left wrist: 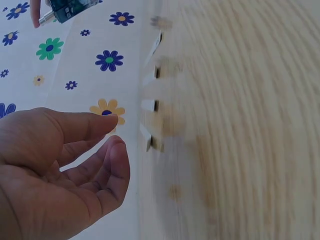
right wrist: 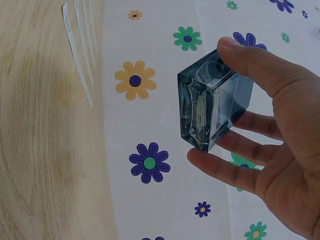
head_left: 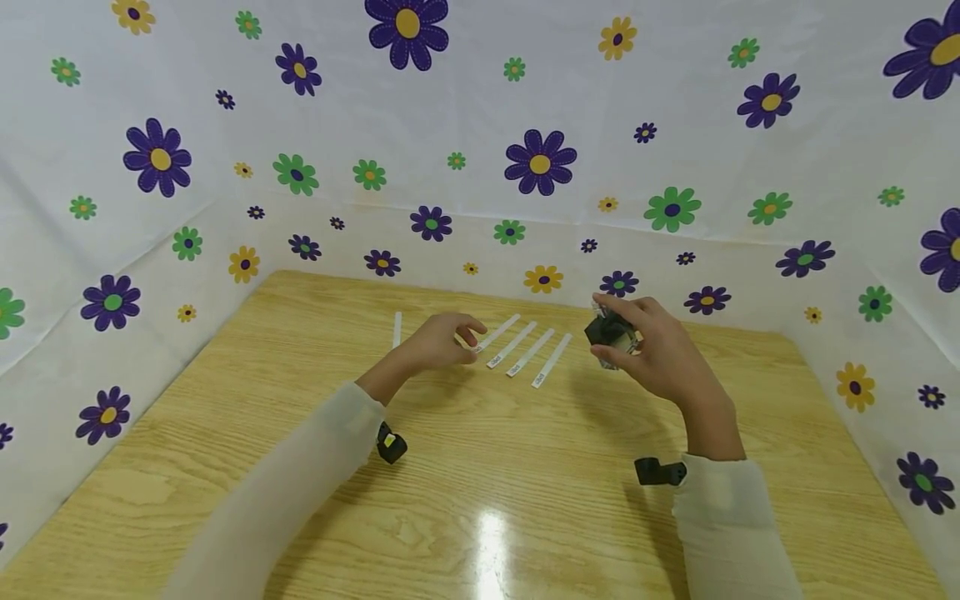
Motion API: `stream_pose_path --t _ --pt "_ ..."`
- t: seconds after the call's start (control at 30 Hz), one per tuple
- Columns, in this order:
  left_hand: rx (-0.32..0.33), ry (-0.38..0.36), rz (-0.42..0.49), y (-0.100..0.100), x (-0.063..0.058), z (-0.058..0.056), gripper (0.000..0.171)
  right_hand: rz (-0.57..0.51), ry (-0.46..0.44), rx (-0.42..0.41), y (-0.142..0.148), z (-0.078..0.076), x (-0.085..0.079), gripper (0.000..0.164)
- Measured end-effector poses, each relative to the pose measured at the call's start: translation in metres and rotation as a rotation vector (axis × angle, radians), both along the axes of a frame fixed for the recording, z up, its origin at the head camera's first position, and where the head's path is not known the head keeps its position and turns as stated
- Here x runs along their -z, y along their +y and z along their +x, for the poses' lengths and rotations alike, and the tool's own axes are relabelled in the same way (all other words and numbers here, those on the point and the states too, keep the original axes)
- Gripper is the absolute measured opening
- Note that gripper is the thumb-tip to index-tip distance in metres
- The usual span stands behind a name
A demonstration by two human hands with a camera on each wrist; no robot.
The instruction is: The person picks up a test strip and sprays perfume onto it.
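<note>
My right hand [head_left: 667,354] holds a dark blue-grey glass perfume bottle [right wrist: 216,100] above the table's right side, thumb on one side and fingers on the other. In the right wrist view the bottle's thick clear glass base faces the camera. Loosely curled, my left hand [head_left: 435,343] hovers with nothing in it; a gap shows between thumb and forefinger [left wrist: 87,125] in the left wrist view. Just right of it, several white paper test strips [head_left: 551,361] lie slanted in a row, printed at their near ends. Another strip [head_left: 397,327] lies left of that hand, its lower part hidden.
A wood-grain table [head_left: 480,458] spreads under both hands. White cloth with printed flowers [head_left: 465,100] rises behind it and along both sides. Small black wrist cameras [head_left: 392,444] sit at the sleeve cuffs.
</note>
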State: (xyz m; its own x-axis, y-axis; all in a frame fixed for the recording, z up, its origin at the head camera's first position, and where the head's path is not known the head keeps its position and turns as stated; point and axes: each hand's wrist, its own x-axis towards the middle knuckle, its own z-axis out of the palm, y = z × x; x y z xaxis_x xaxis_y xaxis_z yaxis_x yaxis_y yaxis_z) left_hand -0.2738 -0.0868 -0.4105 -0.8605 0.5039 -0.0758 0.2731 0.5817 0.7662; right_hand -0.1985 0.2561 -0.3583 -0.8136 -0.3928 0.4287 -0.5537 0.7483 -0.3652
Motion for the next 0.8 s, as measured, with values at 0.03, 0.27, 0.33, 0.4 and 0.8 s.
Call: stream_pose_path --t 0.03,0.27,0.33,0.4,0.8 --pt "-0.007 -0.003 0.001 -0.004 0.0 0.0 0.049 0.002 0.001 0.0 0.0 0.0 0.0 0.072" --pt "-0.059 0.007 -0.044 -0.031 0.004 0.0 0.048 0.006 -0.019 0.006 -0.002 0.002 -0.001 0.071" --pt "-0.078 0.01 -0.054 -0.04 0.006 -0.001 0.047 0.008 -0.021 0.007 -0.002 0.002 -0.001 0.071" --pt "-0.094 0.013 -0.067 -0.048 0.008 -0.001 0.048 0.009 -0.026 0.01 -0.003 0.002 -0.001 0.071" --pt "-0.178 -0.013 -0.109 -0.087 0.015 -0.002 0.062 0.01 -0.016 0.012 -0.003 0.002 -0.002 0.071"
